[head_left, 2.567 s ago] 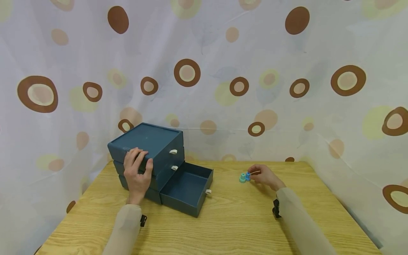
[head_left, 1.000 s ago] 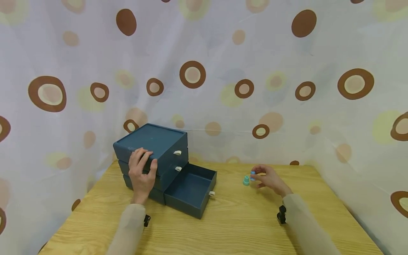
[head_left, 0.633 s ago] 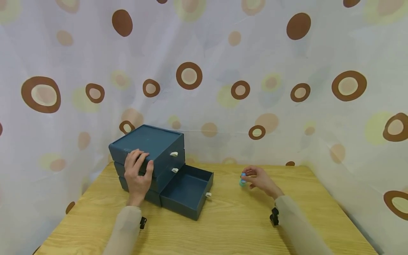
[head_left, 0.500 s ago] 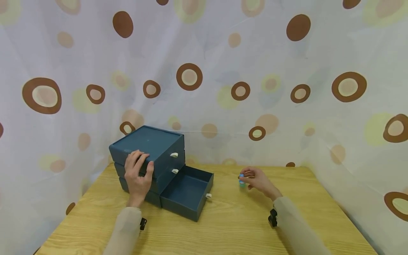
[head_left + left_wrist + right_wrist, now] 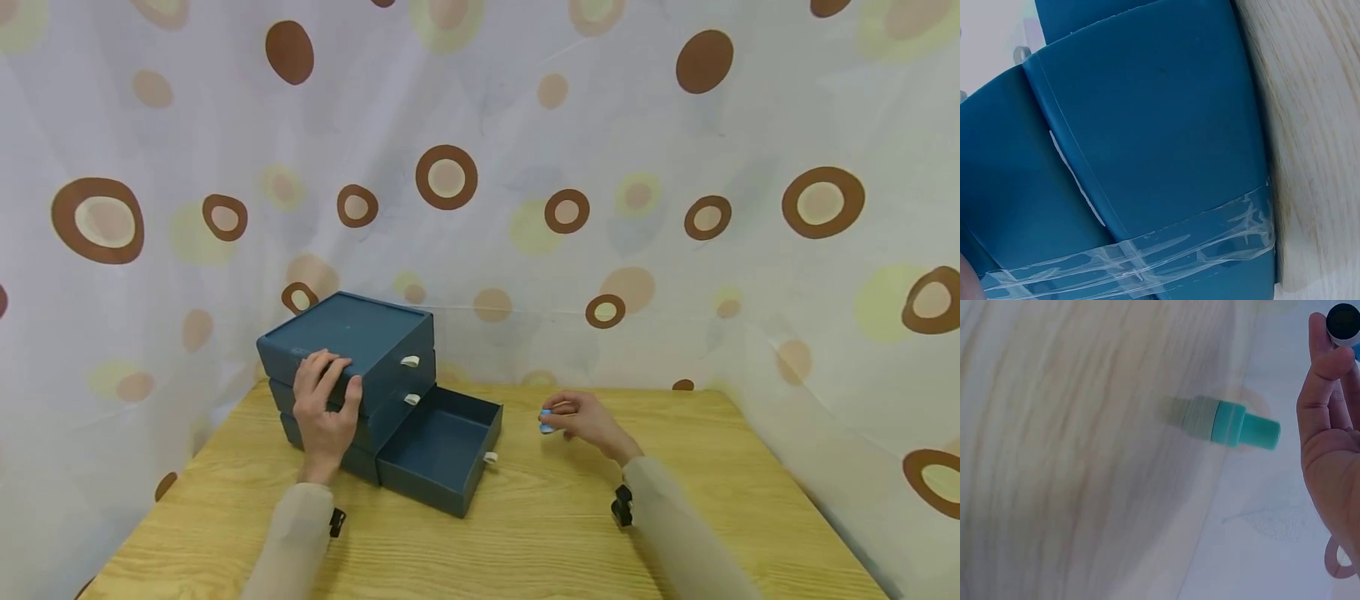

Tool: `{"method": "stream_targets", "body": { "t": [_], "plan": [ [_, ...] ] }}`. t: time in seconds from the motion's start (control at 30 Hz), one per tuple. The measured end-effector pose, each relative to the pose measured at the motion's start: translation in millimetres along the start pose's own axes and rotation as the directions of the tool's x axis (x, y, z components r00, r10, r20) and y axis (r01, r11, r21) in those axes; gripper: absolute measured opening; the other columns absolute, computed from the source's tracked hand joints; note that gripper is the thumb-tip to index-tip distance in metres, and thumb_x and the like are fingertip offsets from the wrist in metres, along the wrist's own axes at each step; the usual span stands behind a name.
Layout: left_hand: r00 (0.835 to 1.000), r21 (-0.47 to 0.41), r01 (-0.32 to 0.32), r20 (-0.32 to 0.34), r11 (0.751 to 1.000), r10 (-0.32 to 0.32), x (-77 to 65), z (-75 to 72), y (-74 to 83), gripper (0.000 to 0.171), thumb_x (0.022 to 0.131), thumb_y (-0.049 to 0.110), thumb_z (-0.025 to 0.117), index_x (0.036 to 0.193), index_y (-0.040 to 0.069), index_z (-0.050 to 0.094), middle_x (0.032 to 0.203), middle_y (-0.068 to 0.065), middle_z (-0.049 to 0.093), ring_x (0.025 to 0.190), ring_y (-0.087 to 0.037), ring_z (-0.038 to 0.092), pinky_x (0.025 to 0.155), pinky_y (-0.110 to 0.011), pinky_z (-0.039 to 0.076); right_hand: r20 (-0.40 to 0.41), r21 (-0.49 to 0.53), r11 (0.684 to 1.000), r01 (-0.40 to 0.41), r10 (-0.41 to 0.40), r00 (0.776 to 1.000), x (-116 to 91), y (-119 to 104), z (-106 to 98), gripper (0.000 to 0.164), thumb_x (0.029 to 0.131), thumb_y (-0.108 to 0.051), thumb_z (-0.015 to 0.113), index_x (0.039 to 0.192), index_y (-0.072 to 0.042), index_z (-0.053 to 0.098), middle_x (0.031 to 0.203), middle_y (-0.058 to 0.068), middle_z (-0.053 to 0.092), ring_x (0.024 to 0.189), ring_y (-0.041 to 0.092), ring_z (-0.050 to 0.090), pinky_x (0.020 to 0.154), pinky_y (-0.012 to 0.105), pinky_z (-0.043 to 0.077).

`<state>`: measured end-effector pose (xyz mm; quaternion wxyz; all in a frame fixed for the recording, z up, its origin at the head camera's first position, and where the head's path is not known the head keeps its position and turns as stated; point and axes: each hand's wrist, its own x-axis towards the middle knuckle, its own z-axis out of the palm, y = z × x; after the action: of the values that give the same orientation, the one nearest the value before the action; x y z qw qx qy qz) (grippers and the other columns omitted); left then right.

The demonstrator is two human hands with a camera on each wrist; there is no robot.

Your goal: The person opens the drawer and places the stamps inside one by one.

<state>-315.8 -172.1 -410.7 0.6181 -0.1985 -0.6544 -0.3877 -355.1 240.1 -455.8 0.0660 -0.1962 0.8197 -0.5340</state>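
My left hand rests on the near upper edge of a dark blue drawer unit, fingers over its top and thumb beside the front corner. In the left wrist view the side of the drawer unit fills the picture. My right hand pinches a small light blue stepped cylinder between thumb and fingers, just right of the pulled-out drawer. The right wrist view shows the cylinder's round dark end. A similar teal piece stands on the table there; in the head view the right hand hides it.
The lowest drawer is pulled out to the right, with nothing in it. Two white pull tabs mark the closed drawers above. Clear tape runs round the unit. A patterned curtain hangs behind the wooden table.
My right hand has taken up the blue piece from beside the teal one and carried it left toward the drawer. The left hand has stayed on the drawer unit.
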Motion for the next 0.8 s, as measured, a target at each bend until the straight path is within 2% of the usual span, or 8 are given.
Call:
{"method": "stream_targets", "body": {
  "t": [0.3, 0.53, 0.8],
  "plan": [
    [1.000, -0.004, -0.008, -0.005, 1.000, 0.008, 0.2, 1.4, -1.7, 0.038, 0.093, 0.038, 0.061, 0.103, 0.004, 0.076, 0.107, -0.020, 0.068, 0.117, -0.039, 0.057, 0.112, -0.058, 0.032, 0.077, -0.019, 0.999, 0.027, -0.026, 0.997, 11, -16, 19, 0.037, 0.095, -0.023, 0.066, 0.122, 0.001, 0.059, 0.119, 0.025, 0.067, 0.097, 0.032, 0.068, 0.073, 0.051, 0.055],
    [1.000, -0.014, -0.017, -0.014, 1.000, 0.017, 1.0, 1.9, -2.9, 0.038, 0.093, 0.038, 0.062, 0.102, 0.004, 0.076, 0.107, -0.021, 0.068, 0.116, -0.040, 0.057, 0.111, -0.059, 0.032, 0.088, -0.007, 0.999, 0.035, -0.035, 0.996, 21, -28, 25, 0.035, 0.094, -0.023, 0.066, 0.121, -0.001, 0.061, 0.120, 0.026, 0.066, 0.100, 0.039, 0.066, 0.076, 0.053, 0.056],
    [1.000, -0.004, -0.014, -0.011, 1.000, 0.014, 1.0, 2.4, -2.0, 0.038, 0.094, 0.038, 0.061, 0.102, 0.004, 0.076, 0.107, -0.021, 0.068, 0.116, -0.039, 0.057, 0.111, -0.059, 0.033, 0.112, 0.047, 0.998, 0.042, -0.047, 0.993, 24, -41, 26, 0.033, 0.096, -0.013, 0.063, 0.123, 0.006, 0.058, 0.119, 0.028, 0.065, 0.102, 0.044, 0.064, 0.070, 0.039, 0.057]
  ]
}}
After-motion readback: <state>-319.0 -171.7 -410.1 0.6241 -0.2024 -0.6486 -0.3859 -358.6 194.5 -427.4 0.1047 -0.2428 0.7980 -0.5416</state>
